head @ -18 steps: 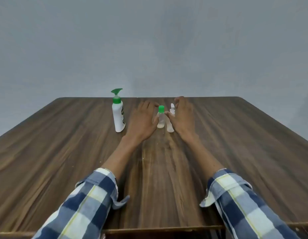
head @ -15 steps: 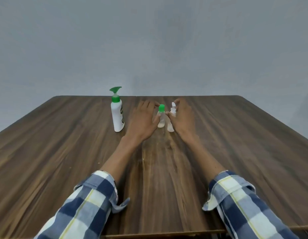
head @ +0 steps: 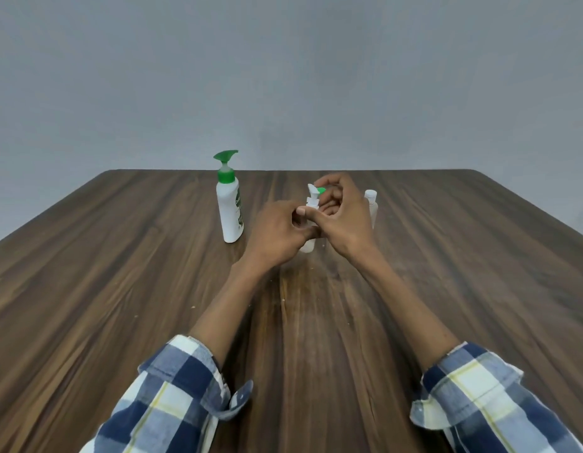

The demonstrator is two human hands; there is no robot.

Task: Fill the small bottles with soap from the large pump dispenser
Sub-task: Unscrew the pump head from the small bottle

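- Brown wood-grain bench carries everything; a plain grey wall rises behind its far edge.
- Large pump dispenser — white body, green collar and green pump head — stands upright on the bench, just left of the hands and touched by neither.
- Left hand has its fingers curled round a small bottle with a white spray top; the bottle's base shows below the hand, at or just above the bench.
- Right hand is curled in against the same spot, its thumb lying across near the neck of that bottle, its fingers bent round something with a green cap — only a sliver of the cap shows, so I cannot tell how firm that grip is or what lies under the cap.
- Another small bottle with a white cap stands upright just behind the right hand, partly hidden by it.
- Both forearms are bare, with blue, white and yellow checked sleeves pushed back toward the elbows.
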